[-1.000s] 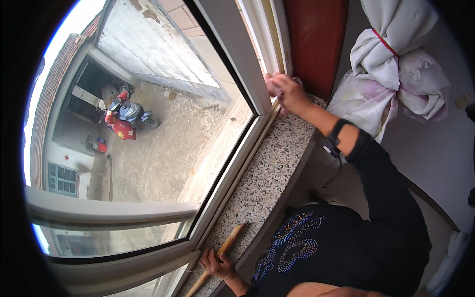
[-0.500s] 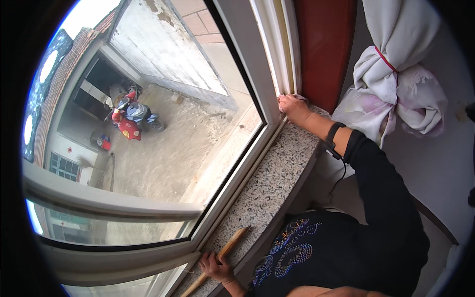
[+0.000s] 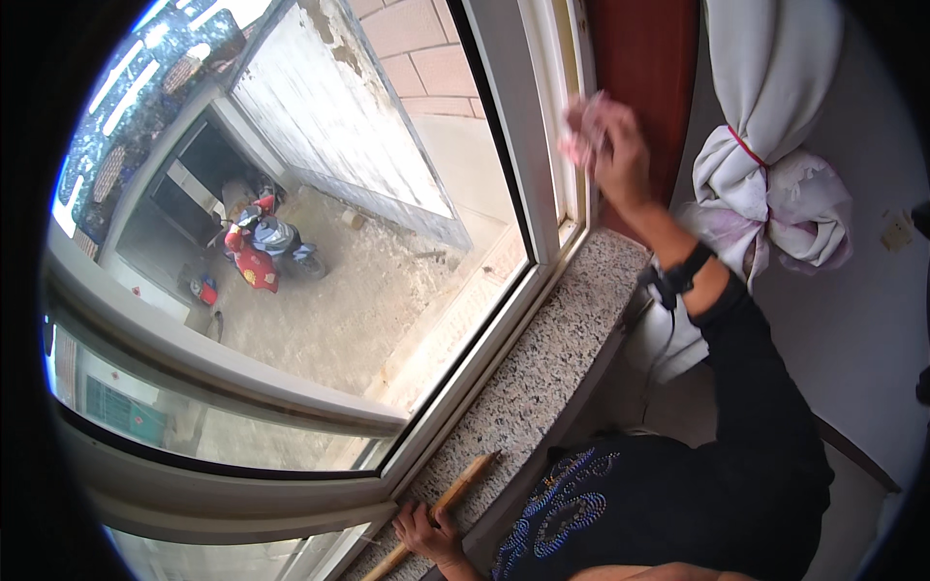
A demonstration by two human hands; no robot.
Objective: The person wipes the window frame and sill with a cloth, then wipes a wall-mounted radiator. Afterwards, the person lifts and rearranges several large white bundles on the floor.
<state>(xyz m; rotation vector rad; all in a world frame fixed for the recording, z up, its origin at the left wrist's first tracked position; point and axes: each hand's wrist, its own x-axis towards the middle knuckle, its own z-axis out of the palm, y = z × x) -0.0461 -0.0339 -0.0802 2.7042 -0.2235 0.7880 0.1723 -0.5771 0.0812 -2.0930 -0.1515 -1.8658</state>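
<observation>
Since half a second ago, the right grip (image 3: 623, 160) has moved up the window frame (image 3: 538, 184) from its lower corner, taking a pink cloth (image 3: 582, 134) with it, while the left grip (image 3: 426, 535) stays at its place on the sill (image 3: 552, 339). From the head view, the right grip is closed on the bunched cloth, which bulges out on the left side of the fingers; hand and cloth are blurred, and whether the cloth touches the frame cannot be told. Behind and above this grip stands a dark red panel (image 3: 644, 58). To its lower right hangs a white curtain (image 3: 765, 48), tied with a red band (image 3: 746, 145). Just below it, a black wrist device (image 3: 678, 278) sits on the forearm, a thin cord trailing down.

Well below, toward the lower left, the left grip lies bent over a wooden stick (image 3: 470, 479); whether its fingers close around the wood or only press on it cannot be told. The stick slants up and to the right of this grip across the speckled stone. Through the glass, well to the left of the right grip, a scooter (image 3: 276, 235) with a red cover (image 3: 254, 266) stands in a courtyard.
</observation>
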